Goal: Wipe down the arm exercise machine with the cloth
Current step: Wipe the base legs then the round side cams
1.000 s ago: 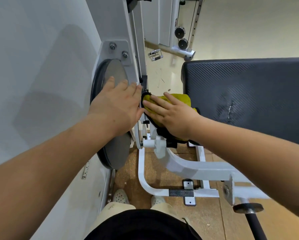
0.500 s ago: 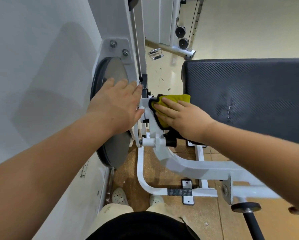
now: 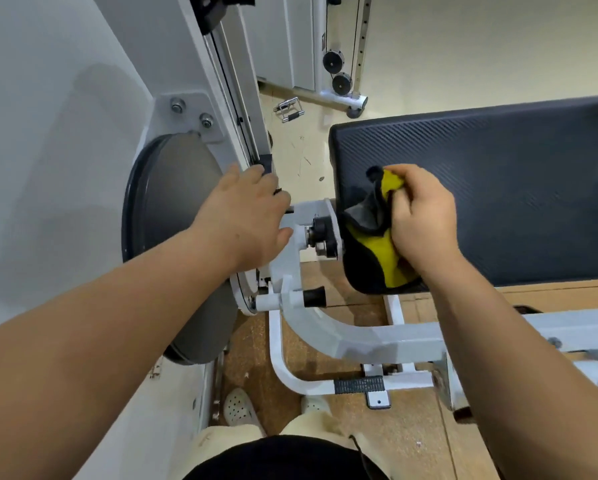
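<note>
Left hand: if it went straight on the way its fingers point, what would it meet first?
Most likely the small black block on the white upright, just beyond the fingertips of the left hand; they may be touching it, since depth is unclear.

black pad (image 3: 498, 188) cut off at right edge, cloth (image 3: 373, 244) partly hidden under right hand (image 3: 424, 220)

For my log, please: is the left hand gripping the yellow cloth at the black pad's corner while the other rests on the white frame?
No: head view shows the right hand gripping the yellow cloth at the black pad's corner; the left hand rests on the white frame.
</note>
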